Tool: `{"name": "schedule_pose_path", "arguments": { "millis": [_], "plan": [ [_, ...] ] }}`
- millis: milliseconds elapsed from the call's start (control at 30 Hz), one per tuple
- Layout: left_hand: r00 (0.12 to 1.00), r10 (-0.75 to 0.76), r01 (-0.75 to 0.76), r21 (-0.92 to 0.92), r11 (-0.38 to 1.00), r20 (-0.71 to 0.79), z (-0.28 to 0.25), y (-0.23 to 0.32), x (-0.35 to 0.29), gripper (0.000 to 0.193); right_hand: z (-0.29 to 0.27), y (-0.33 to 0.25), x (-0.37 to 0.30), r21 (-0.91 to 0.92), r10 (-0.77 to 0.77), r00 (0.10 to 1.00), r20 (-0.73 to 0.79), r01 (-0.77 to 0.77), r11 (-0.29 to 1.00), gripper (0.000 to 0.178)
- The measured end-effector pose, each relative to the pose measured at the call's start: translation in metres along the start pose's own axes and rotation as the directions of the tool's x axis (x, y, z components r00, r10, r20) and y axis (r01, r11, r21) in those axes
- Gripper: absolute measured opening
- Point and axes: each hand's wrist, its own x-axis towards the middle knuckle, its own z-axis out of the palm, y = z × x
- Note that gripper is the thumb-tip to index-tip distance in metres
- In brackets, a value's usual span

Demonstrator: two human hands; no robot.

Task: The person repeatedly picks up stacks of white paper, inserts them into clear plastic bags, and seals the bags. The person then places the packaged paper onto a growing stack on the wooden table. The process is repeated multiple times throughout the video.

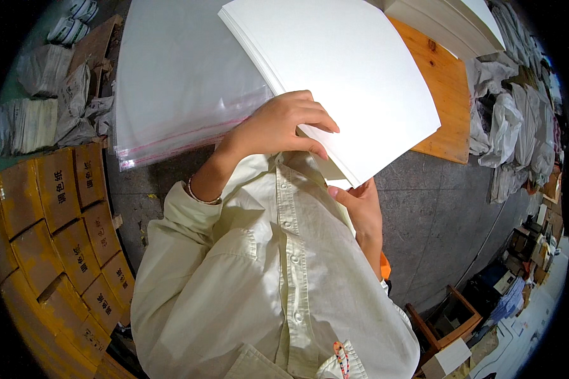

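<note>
A thick stack of large white paper sheets lies at a slant in front of me, its near corner reaching over the table's edge toward my shirt. My left hand pinches the stack's near left edge, fingers on top and thumb below. At the near corner my right hand grips the paper from beneath, its fingers partly hidden by the sheets. Left of the paper, and partly under it, lies a pile of clear plastic sleeves with pinkish strips along their near edge.
An orange-brown wooden board shows under the paper on the right. Stacked brown cartons stand at the left. Wrapped bundles sit behind them. Crumpled plastic bags hang at the right, and a wooden stool stands lower right.
</note>
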Motion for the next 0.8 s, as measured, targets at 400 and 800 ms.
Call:
{"name": "schedule_pose_path", "arguments": {
  "millis": [400,800],
  "plan": [
    [0.999,0.033,-0.033,0.009,0.999,0.010,-0.002,-0.001,0.000,0.046,0.006,-0.005,0.001,0.002,-0.007,0.999,-0.034,0.007,1.000,0.058],
    [0.995,0.103,-0.103,0.022,0.994,0.014,-0.004,0.001,0.001,0.047,0.007,-0.003,0.003,0.009,-0.045,0.998,-0.034,0.045,0.999,0.063]
  ]
}}
